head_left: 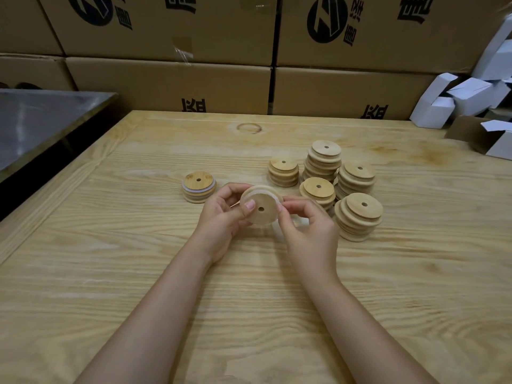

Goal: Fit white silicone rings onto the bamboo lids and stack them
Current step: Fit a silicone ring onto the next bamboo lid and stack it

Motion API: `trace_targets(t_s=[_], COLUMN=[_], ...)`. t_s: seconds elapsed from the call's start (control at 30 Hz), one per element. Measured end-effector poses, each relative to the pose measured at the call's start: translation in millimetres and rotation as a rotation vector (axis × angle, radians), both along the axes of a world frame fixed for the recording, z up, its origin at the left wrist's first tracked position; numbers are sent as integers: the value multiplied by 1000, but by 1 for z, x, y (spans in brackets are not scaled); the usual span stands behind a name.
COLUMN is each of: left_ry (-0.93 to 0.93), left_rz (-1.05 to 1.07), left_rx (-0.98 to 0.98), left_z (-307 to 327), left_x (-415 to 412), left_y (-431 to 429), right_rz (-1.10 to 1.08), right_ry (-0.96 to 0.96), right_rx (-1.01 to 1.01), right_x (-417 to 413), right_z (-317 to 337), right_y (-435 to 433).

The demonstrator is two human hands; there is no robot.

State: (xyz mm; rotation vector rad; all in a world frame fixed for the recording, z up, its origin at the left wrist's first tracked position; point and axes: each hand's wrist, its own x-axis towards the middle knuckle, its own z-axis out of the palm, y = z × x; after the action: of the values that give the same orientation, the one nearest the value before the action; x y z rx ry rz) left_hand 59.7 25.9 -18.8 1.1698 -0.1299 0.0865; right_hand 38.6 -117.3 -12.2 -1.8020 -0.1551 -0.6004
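Head view: your left hand (pixel 221 216) gripped the bamboo lid (pixel 261 210) above the table (pixel 138 273) middle while your right hand (pixel 309 231) pinched the white ring (pixel 273 193) at its right rim; half-seated, it could have sprung off.

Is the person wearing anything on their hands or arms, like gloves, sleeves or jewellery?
No. The left hand and right hand are bare, without gloves; no jewellery or watch shows. Both forearms are uncovered down to the picture's bottom edge, so no sleeve is in view. The left thumbnail looks short and unpainted.
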Motion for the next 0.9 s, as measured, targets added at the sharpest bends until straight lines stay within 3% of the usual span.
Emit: trace_targets(t_s=[0.23,0.57,0.7,0.9], left_ry=[22,49,101,209], left_rz=[-3,-61,-46,-44], left_rx=[-61,-57,-38,-38], left_z=[0,1,4,9], left_x=[1,0,-2,-1], left_y=[-1,2,0,2], right_rz=[57,116,138,87], right_ry=[131,197,107,-266], right_rx=[204,224,70,-389], right_x=[2,3,2,2], right_z=[3,7,10,4], right_y=[1,-4,-7,-11])
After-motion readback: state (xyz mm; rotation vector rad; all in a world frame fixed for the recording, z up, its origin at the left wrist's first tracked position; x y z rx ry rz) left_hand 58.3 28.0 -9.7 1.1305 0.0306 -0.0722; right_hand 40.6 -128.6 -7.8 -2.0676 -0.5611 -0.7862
